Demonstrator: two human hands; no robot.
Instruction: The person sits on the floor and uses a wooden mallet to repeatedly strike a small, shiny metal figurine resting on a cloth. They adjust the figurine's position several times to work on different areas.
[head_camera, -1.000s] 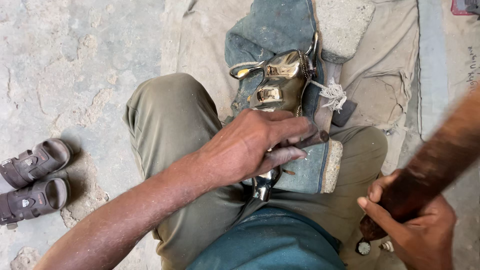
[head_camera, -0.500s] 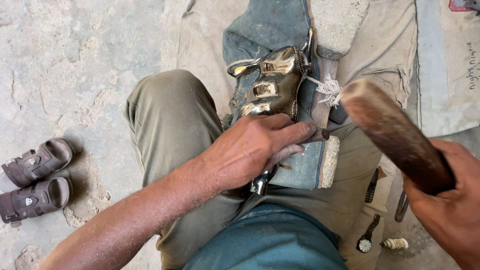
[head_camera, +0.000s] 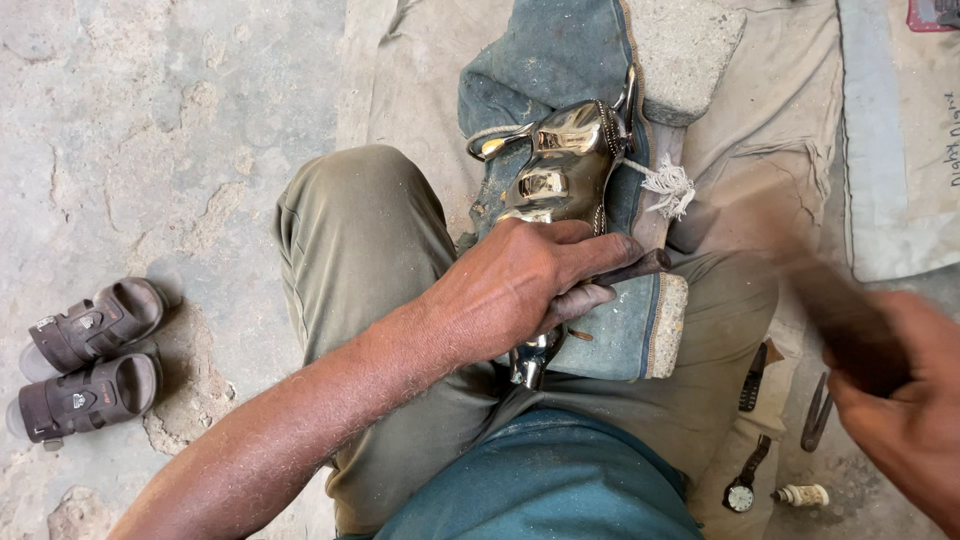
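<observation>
- Head view, nearest first: the person sits with a blue-green shirt hem and olive trousers (head_camera: 380, 260) filling the lower frame.
- Left hand (head_camera: 530, 280) lies palm down, fingers closed over the near end of a shiny metal piece (head_camera: 560, 170) and pinning a thin dark rod (head_camera: 640, 266) under the fingertips.
- The metal piece rests on a folded blue cloth pad (head_camera: 620, 330) across the lap, just beyond the left knuckles.
- Right hand (head_camera: 900, 400) is closed around the handle of a dark wooden tool (head_camera: 790, 250), blurred with motion, its head near the rod and the left fingertips.
- Risk, judged: the fingers lie so close to the tool head that a stray stroke could catch them; the polished piece might also slip off the soft pad.
- Beside the right leg lie small hand tools (head_camera: 752, 376), a wristwatch (head_camera: 740, 492) and a pale spool (head_camera: 800, 494).
- Further out: a stone block (head_camera: 690, 50) on a tan ground cloth (head_camera: 770, 120).
- Left, well apart: a pair of dark sandals (head_camera: 90, 360) on cracked concrete floor (head_camera: 130, 120).
</observation>
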